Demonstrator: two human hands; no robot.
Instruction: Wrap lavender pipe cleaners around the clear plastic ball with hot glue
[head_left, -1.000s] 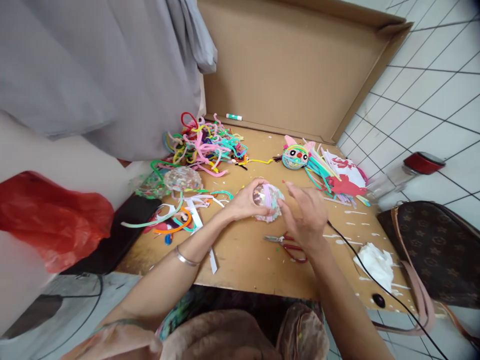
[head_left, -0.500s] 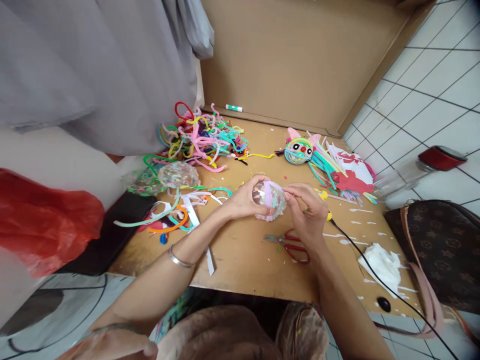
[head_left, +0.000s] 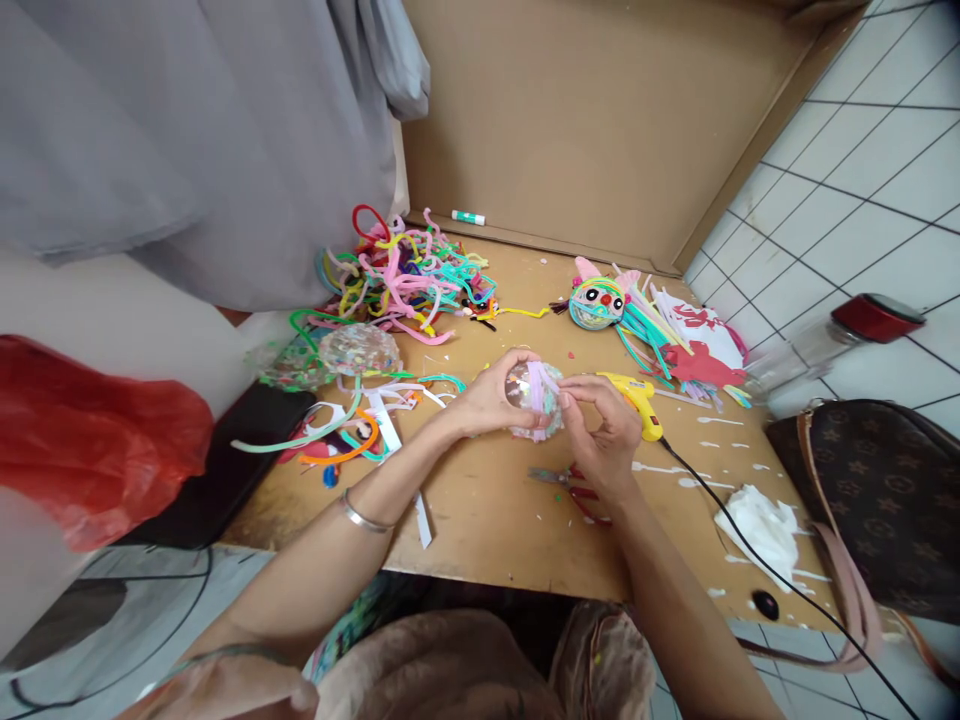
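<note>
One clear ball (head_left: 535, 401) with lilac strips, held above the table (head_left: 480, 520) in the curled fingers of the left hand (head_left: 501, 396). Right hand (head_left: 604, 432): thumb and forefinger together at the ball's edge; whether they pinch a strip, cannot tell. One pair of red-handled scissors (head_left: 571, 484), under the right hand, partly hidden. One yellow glue gun (head_left: 643, 407), just beyond the right hand. One decorated ball with eyes and pink ears (head_left: 595, 302), farther back. One heap of coloured pipe cleaners (head_left: 405, 275), back left. One glue stick (head_left: 469, 217), near the cardboard (head_left: 570, 130).
</note>
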